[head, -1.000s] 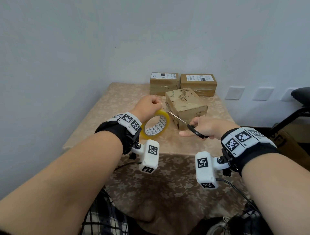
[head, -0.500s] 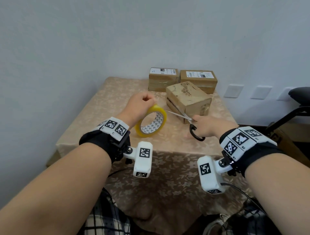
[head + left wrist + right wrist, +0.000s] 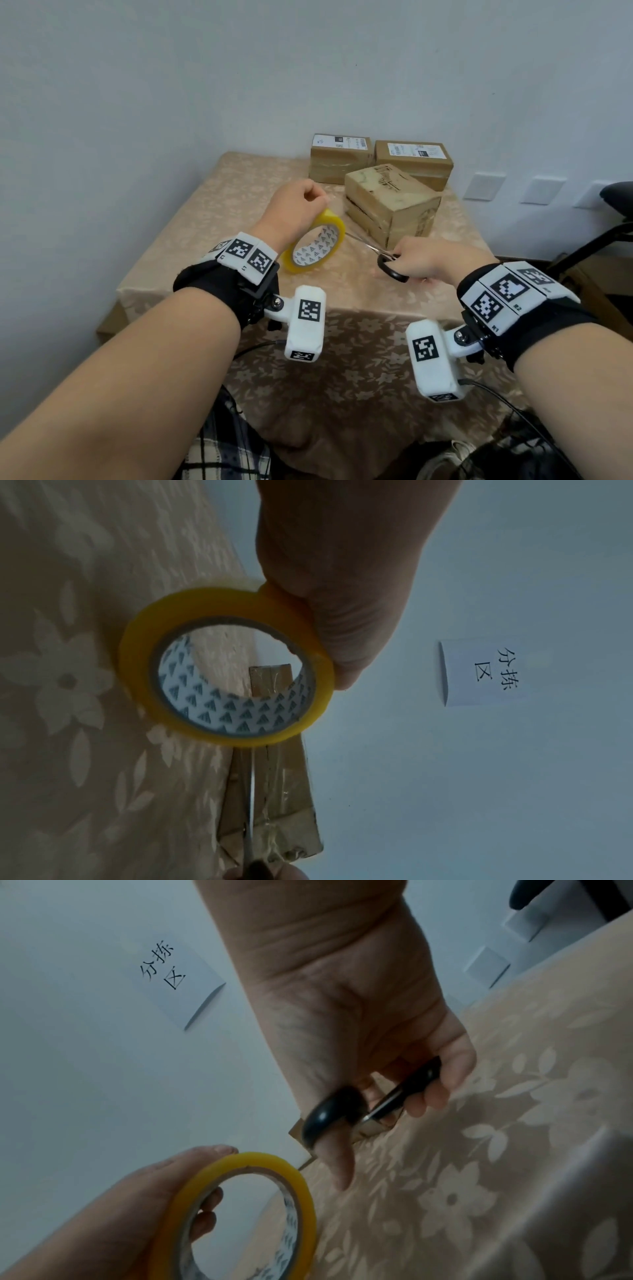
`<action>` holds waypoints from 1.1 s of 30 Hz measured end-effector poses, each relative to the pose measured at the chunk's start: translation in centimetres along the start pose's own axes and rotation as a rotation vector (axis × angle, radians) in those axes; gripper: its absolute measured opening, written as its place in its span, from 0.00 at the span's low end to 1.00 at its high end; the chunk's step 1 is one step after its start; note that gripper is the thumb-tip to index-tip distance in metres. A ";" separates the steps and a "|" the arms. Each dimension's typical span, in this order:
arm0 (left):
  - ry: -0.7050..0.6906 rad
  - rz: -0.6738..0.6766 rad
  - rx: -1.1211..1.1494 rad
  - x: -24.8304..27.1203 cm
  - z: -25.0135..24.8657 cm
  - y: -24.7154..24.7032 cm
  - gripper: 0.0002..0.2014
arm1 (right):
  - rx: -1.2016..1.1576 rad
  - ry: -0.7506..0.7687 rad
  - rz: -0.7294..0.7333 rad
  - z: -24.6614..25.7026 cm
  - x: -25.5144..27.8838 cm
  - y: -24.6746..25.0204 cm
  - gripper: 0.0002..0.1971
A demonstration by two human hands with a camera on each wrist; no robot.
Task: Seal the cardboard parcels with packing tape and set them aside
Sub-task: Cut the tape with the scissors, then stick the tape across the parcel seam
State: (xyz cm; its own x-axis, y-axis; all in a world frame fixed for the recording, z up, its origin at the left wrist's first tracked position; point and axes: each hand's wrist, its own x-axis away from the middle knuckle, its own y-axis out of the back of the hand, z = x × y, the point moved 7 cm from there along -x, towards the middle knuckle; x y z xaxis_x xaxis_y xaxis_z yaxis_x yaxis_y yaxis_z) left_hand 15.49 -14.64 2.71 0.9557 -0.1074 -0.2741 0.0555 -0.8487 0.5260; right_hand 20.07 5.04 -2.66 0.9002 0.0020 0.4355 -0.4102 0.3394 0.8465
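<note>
A cardboard parcel (image 3: 394,202) lies skewed in the middle of the table. My left hand (image 3: 301,205) grips a yellow roll of packing tape (image 3: 317,245), held on edge just left of that parcel; the roll (image 3: 226,666) fills the left wrist view and shows again (image 3: 246,1213) in the right wrist view. My right hand (image 3: 424,257) holds black-handled scissors (image 3: 390,265), thumb through one loop (image 3: 329,1118). The blades (image 3: 359,241) point toward the roll and run along the parcel's near side (image 3: 270,799).
Two labelled parcels (image 3: 339,156) (image 3: 412,159) stand side by side at the table's back edge against the wall. A floral beige cloth (image 3: 219,219) covers the table. A paper sign (image 3: 486,672) hangs on the wall. A dark chair (image 3: 613,219) stands at the right.
The head view has tilted, and both hands sit a little farther from me. The scissors have dropped lower along the parcel's near side. The roll stays in the left hand.
</note>
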 end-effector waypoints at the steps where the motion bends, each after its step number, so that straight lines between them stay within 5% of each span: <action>1: -0.016 -0.022 -0.062 0.0 -0.1 0.4 0.06 | -0.056 0.016 -0.006 0.4 0.1 -0.2 0.22; 4: -0.072 -0.119 -0.257 0.2 -0.2 1.7 0.07 | -0.264 0.056 -0.087 2.0 0.1 -0.5 0.17; 8: -0.092 -0.183 -0.335 0.2 0.5 2.7 0.08 | 0.066 0.062 -0.366 4.9 -0.4 -0.1 0.14; 17: -0.106 -0.148 -0.361 -0.9 0.2 1.9 0.08 | 0.188 0.258 -0.284 8.7 -1.2 0.4 0.13; 22: -0.104 -0.157 -0.334 -1.3 0.2 1.1 0.08 | 0.097 0.293 -0.908 6.1 0.4 7.3 0.13; 27: -0.105 -0.144 -0.360 -1.6 0.0 -0.2 0.08 | 0.197 0.094 -0.658 2.0 -4.2 5.4 0.22; 33: -0.111 -0.123 -0.347 -1.9 -0.3 -1.2 0.08 | 0.208 0.046 -0.656 1.9 -5.0 4.5 0.23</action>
State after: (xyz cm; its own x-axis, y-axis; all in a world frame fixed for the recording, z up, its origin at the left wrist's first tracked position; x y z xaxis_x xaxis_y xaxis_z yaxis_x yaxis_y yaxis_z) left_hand 13.69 -13.30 2.86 0.8999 -0.0869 -0.4275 0.2806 -0.6350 0.7197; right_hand 13.41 4.74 -0.45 0.9754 -0.1001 -0.1962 0.2058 0.0965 0.9738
